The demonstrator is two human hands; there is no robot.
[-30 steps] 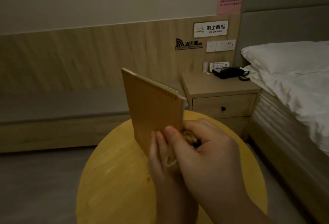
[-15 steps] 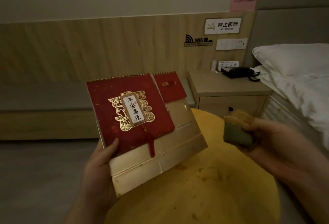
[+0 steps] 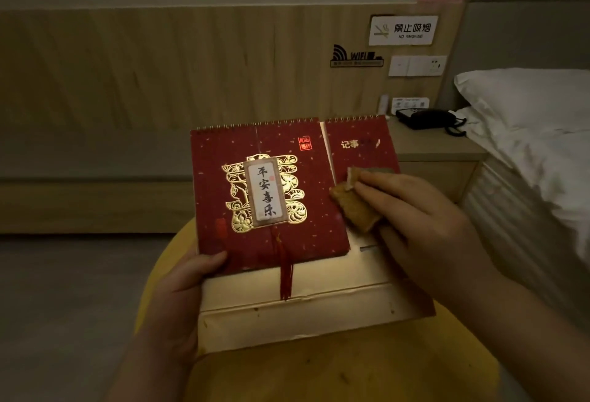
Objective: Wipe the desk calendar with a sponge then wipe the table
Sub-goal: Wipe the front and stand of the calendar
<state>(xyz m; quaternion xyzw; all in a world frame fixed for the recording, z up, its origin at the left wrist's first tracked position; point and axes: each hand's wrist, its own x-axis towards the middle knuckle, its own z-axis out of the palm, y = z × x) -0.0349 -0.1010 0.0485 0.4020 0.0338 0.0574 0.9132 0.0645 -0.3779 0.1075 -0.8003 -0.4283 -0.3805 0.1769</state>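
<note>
A red desk calendar [image 3: 265, 197] with gold ornament, a red tassel and a gold card base is held up above the round yellow table [image 3: 351, 379], its front facing me. My left hand [image 3: 178, 309] grips its lower left edge, thumb on the red cover. My right hand [image 3: 424, 229] presses a yellowish sponge [image 3: 354, 207] against the calendar's right part, below the smaller red notepad section, with the fingers lying across the sponge.
A wooden nightstand [image 3: 431, 149] with a black telephone [image 3: 427, 119] stands behind the table. A bed with white pillow and sheets [image 3: 526, 133] runs along the right. A wood wall panel with signs and sockets is behind; grey floor lies to the left.
The calendar was turned from its cardboard back to its red front. My right hand, which held the sponge off to the right, has brought it onto the calendar's right side.
</note>
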